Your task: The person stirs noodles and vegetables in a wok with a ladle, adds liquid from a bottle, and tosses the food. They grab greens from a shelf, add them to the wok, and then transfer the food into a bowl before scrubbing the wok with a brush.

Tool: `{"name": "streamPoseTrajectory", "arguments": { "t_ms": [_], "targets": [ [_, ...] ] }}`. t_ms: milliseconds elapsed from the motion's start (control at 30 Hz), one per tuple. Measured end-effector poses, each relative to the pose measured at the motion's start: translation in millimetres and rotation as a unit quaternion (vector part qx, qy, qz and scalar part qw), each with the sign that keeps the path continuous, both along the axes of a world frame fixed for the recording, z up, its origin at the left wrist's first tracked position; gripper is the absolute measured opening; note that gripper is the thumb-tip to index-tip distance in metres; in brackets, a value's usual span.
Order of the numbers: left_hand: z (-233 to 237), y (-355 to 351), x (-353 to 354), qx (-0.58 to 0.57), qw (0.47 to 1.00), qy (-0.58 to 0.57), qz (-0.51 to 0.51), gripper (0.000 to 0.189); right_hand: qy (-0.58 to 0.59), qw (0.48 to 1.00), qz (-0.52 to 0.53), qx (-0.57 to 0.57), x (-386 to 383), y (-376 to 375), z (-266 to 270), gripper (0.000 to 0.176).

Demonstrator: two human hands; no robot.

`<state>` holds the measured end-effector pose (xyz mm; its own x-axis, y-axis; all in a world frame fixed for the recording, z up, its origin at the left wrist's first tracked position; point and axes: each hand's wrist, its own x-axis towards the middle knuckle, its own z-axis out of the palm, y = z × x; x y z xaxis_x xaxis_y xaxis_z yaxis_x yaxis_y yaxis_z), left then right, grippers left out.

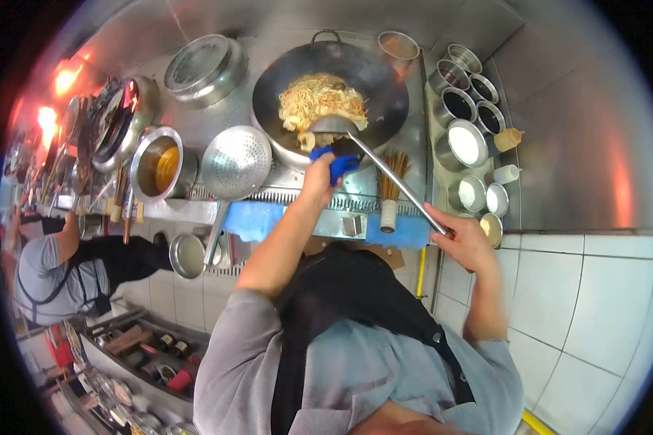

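My left hand [319, 180] is closed on a folded blue cloth [344, 167] at the near rim of a large dark wok [382, 83]. The wok's near handle, if there is one, is hidden under the cloth. Inside the wok lies a heap of noodles [313, 101] with paler and browned bits mixed in. Gripped in my right hand [470, 243] is the end of a long metal ladle [395, 177]. Its bowl rests against the near side of the noodles. A bristle brush [389, 188] with a pale wrapped handle lies between my hands.
To the left are a perforated strainer [236, 161], a metal pot with orange-brown liquid [156, 167] and a lidded pot [204, 69]. Several seasoning containers [466, 145] line the right side. A co-worker [65, 268] stands far left, near flames [47, 123].
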<state>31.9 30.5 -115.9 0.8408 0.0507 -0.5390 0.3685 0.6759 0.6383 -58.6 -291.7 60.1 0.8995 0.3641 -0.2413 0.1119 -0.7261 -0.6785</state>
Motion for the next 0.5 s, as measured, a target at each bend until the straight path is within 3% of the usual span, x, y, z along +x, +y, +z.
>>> {"name": "streamPoseTrajectory", "arguments": {
  "t_ms": [100,133,200,267,333,400,433,500],
  "targets": [
    [25,8,-20,0.008,1.0,0.012,-0.024,0.026,0.032,0.988,0.005,-0.15,11,23,12,0.064],
    [23,15,-13,0.01,0.999,0.021,-0.025,0.026,0.038,0.988,-0.001,-0.152,17,36,-3,0.064],
    [-4,20,-14,-0.001,0.999,0.007,-0.041,0.024,-0.097,0.987,0.005,-0.132,28,56,-44,0.063],
    [-42,20,-30,0.037,0.997,-0.051,-0.034,0.023,-0.113,0.99,-0.027,-0.078,27,85,-55,0.062],
    [-66,20,-58,0.05,0.998,-0.039,-0.029,0.031,-0.137,0.989,-0.05,-0.025,22,99,-50,0.06],
    [-42,34,-91,0.023,0.994,-0.022,-0.102,0.037,-0.127,0.989,-0.065,-0.035,8,105,-36,0.06],
    [-12,37,-103,0.037,0.995,-0.016,-0.089,0.03,-0.13,0.989,-0.064,-0.036,1,104,-24,0.06],
    [10,46,-92,0.05,0.997,-0.016,-0.062,0.022,-0.026,0.995,-0.088,-0.032,-26,96,6,0.06]
  ]
}}
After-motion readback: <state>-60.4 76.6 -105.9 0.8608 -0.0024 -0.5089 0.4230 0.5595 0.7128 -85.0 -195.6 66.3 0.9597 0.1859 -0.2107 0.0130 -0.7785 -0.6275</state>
